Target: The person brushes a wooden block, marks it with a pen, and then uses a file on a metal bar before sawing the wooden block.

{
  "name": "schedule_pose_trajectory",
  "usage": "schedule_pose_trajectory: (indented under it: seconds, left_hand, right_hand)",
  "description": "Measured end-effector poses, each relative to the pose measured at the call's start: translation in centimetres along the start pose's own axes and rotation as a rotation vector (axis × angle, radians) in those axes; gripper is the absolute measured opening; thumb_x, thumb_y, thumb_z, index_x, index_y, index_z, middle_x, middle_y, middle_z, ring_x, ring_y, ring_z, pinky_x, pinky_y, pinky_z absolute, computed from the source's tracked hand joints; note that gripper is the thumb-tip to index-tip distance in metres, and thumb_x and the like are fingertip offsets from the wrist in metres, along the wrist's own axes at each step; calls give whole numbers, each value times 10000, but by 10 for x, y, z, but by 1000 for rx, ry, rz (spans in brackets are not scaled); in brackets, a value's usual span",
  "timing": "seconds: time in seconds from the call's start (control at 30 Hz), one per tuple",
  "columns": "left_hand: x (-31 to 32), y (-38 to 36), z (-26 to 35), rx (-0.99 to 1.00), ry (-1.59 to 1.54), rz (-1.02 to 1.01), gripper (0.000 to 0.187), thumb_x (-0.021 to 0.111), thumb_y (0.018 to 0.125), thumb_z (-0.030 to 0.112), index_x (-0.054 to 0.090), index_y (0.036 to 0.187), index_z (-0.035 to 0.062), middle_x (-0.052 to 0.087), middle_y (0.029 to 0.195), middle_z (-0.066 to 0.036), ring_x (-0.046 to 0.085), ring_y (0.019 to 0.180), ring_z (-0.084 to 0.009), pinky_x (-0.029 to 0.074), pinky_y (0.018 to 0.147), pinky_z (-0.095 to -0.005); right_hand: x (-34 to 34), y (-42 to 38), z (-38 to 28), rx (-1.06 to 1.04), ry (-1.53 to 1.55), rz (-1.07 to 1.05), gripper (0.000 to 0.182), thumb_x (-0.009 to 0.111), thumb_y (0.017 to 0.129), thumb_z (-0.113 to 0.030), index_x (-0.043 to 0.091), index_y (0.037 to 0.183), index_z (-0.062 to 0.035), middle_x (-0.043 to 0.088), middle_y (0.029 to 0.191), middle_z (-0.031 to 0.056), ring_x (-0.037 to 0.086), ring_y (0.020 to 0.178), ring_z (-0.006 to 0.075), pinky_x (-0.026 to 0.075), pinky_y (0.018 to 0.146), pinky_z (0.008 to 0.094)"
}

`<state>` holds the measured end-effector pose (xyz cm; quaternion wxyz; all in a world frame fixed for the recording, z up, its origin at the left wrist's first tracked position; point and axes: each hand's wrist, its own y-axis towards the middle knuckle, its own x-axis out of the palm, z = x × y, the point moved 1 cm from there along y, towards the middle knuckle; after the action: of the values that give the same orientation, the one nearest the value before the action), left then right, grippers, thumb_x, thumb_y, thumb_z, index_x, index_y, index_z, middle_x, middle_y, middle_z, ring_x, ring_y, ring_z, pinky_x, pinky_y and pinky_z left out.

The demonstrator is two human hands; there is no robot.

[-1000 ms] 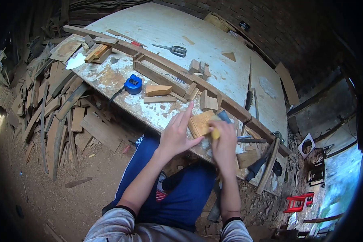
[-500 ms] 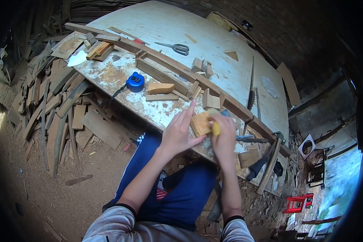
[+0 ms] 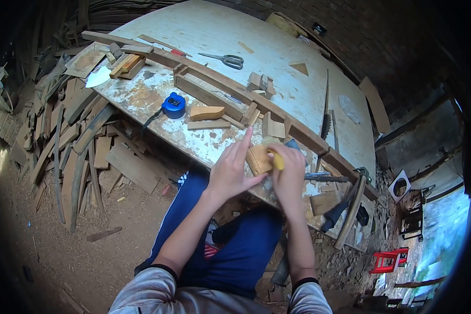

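Note:
A small wooden block lies near the front edge of the workbench, between my hands. My left hand steadies its left side, index finger pointing up along it and thumb reaching across its near edge. Closed around a small yellow piece, my right hand presses at the block's right side; motion smears the yellow piece, and I cannot tell its kind. Just beyond the block are a notched wooden piece and short offcuts. A curved wooden piece and a blue tape measure lie to the left.
A long wooden rail crosses the workbench. Past it are scissors and a handsaw. At right lies a hammer. Scrap wood is piled left on the floor; a red stool stands right.
My right hand and the yellow piece have shifted slightly over the block's right side. My left hand keeps its place on the block. The whole view has moved a little.

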<state>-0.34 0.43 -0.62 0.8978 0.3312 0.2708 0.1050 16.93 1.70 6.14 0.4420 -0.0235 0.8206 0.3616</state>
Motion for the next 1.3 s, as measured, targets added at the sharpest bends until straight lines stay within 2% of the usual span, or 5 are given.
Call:
schedule_pose_trajectory:
  seconds: [0.5, 0.63, 0.77, 1.07, 1.3]
  left_hand:
    - [-2, 0, 3, 1, 29, -4, 1277, 983, 750, 335, 275, 1770, 39, 653, 1223, -177, 666, 1115, -372, 581, 1001, -458]
    - [-3, 1, 3, 28, 49, 10, 1249, 973, 756, 358, 301, 1767, 61, 626, 1232, -176, 656, 1118, -371, 585, 981, -456]
    - [-7, 0, 7, 9, 75, -15, 1177, 961, 772, 356, 360, 1739, 59, 616, 1242, -177, 659, 1099, -365, 596, 946, -447]
    - [3, -4, -4, 52, 111, 243, 365, 858, 899, 307, 820, 1164, 58, 642, 989, -119, 664, 963, -339, 502, 1129, -546]
    - [3, 3, -3, -78, 82, 222, 387, 830, 925, 322, 789, 1212, 65, 692, 1022, -115, 673, 1106, -346, 402, 1256, -603]
  right_hand:
    - [-7, -5, 20, 79, -128, 33, 286, 755, 932, -56, 793, 1216, -70, 806, 1193, 123, 701, 1117, 359, 490, 1032, 459]
    - [-13, -13, -22, -81, 192, -126, 245, 714, 976, -46, 787, 1209, -62, 801, 1188, 130, 691, 1091, 375, 472, 1028, 469]
    - [-15, -13, 9, 36, -108, 2, 253, 723, 999, -75, 786, 1243, -60, 804, 1241, 124, 708, 1132, 339, 481, 1015, 433]
    - [-11, -16, -8, -97, -3, 168, 263, 778, 999, -82, 802, 1260, -75, 816, 1298, 76, 731, 1107, 295, 487, 1029, 412]
    - [-6, 12, -10, -68, -22, 136, 260, 776, 996, -97, 801, 1255, -87, 816, 1280, 95, 729, 1100, 317, 482, 1026, 409]
